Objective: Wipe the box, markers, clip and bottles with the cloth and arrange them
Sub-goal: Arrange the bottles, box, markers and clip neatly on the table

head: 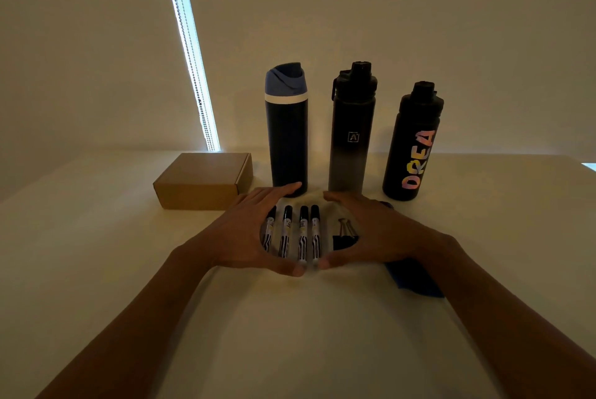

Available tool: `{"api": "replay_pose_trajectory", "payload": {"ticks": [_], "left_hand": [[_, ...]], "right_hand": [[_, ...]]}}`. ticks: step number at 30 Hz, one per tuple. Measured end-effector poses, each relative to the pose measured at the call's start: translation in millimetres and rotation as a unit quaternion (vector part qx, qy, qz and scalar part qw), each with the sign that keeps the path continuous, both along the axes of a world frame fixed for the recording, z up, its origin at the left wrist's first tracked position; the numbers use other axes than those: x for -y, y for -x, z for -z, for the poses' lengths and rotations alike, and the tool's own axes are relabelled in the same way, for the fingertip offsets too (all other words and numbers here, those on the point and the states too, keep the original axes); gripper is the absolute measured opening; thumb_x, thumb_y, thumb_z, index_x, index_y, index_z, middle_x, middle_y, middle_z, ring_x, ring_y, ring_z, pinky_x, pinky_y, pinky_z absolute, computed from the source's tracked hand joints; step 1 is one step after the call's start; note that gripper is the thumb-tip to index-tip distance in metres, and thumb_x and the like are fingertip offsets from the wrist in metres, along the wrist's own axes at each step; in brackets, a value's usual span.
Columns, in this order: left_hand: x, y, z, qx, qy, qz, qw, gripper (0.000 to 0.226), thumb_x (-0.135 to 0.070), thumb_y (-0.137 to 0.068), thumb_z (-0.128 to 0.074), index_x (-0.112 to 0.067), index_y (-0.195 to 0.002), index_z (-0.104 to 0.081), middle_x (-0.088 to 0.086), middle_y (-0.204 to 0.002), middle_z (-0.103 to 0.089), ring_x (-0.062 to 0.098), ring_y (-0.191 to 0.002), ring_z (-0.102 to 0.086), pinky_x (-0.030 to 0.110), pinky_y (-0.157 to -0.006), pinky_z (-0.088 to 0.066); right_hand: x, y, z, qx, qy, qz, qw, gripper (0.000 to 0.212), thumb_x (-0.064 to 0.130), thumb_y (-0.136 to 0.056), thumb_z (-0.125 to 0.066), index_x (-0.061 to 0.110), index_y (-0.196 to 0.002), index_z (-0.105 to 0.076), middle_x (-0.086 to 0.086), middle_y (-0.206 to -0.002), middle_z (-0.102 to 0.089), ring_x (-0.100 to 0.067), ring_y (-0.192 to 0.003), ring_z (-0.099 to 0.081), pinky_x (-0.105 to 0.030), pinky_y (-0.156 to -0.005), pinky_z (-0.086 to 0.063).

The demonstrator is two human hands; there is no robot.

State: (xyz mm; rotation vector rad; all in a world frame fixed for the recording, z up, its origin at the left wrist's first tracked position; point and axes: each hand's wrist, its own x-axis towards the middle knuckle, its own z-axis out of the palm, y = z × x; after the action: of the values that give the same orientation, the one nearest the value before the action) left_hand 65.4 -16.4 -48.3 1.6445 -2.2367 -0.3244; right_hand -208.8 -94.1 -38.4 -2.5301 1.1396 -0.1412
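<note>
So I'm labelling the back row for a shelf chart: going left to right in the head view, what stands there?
cardboard box → bottle with the blue lid → black-to-grey bottle → black bottle with colourful letters

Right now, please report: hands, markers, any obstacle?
Both open: left hand, right hand, framing four markers and clip. Cloth partly behind right wrist. Nothing in the way.

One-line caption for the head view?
Left hand and right hand frame four markers and a clip; three bottles and a box behind.
</note>
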Motion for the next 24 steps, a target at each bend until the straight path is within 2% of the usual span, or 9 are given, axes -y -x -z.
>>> {"api": "replay_pose_trajectory", "payload": {"ticks": [4, 11, 14, 17, 21, 24], "left_hand": [[-1, -8, 3, -0.013, -0.006, -0.008, 1.0, 0.135, -0.096, -0.052, -0.073, -0.057, -0.158, -0.001, -0.02, -0.165, -0.024, 0.007, -0.152, -0.021, 0.05, -0.127, -0.022], [-4, -11, 2, -0.005, -0.015, -0.017, 1.0, 0.136, -0.083, -0.056, -0.083, -0.052, -0.161, -0.001, -0.019, -0.168, -0.018, -0.003, -0.144, -0.014, 0.043, -0.125, -0.018], [-3, -13, 3, -0.007, -0.012, -0.018, 1.0, 0.136, -0.084, -0.057, -0.082, -0.051, -0.161, -0.002, -0.018, -0.168, -0.019, 0.006, -0.152, -0.016, 0.046, -0.127, -0.019], [-3, -16, 5, -0.012, 0.0, -0.014, 1.0, 0.136, -0.085, -0.057, -0.082, -0.049, -0.161, -0.003, -0.019, -0.167, -0.021, 0.006, -0.153, -0.017, 0.046, -0.127, -0.021], [-4, -12, 7, -0.018, 0.001, -0.012, 1.0, 0.134, -0.083, -0.057, -0.083, -0.052, -0.161, -0.003, -0.02, -0.167, -0.02, 0.004, -0.15, -0.018, 0.042, -0.124, -0.023], [-1, -11, 10, -0.025, 0.014, -0.004, 1.0, 0.133, -0.088, -0.056, -0.08, -0.052, -0.161, -0.005, -0.021, -0.165, -0.024, 0.002, -0.147, -0.022, 0.04, -0.122, -0.026]], "right_hand": [[-1, -13, 0, -0.023, -0.009, -0.008, 1.0, 0.13, 0.089, -0.058, -0.073, 0.044, -0.16, -0.006, 0.014, -0.168, -0.019, -0.016, -0.15, -0.029, -0.038, -0.118, -0.029], [-1, -7, -2, -0.027, -0.018, -0.014, 0.999, 0.128, 0.084, -0.06, -0.076, 0.04, -0.16, -0.01, 0.013, -0.167, -0.02, -0.015, -0.149, -0.03, -0.037, -0.119, -0.031], [-3, -7, -3, -0.029, -0.019, -0.016, 0.999, 0.126, 0.082, -0.062, -0.077, 0.04, -0.161, -0.01, 0.012, -0.168, -0.02, -0.015, -0.149, -0.03, -0.035, -0.118, -0.03], [-3, -7, -3, -0.023, -0.023, -0.019, 0.999, 0.126, 0.08, -0.062, -0.078, 0.041, -0.16, -0.009, 0.012, -0.167, -0.02, -0.015, -0.149, -0.029, -0.034, -0.117, -0.029], [0, -6, -2, -0.022, -0.022, -0.024, 0.999, 0.128, 0.082, -0.06, -0.078, 0.042, -0.16, -0.009, 0.012, -0.168, -0.02, -0.017, -0.15, -0.029, -0.038, -0.119, -0.03], [3, -3, -1, 0.004, -0.01, -0.014, 1.0, 0.128, 0.087, -0.055, -0.076, 0.047, -0.158, -0.011, 0.014, -0.165, -0.026, -0.015, -0.145, -0.035, -0.04, -0.117, -0.037]]}}
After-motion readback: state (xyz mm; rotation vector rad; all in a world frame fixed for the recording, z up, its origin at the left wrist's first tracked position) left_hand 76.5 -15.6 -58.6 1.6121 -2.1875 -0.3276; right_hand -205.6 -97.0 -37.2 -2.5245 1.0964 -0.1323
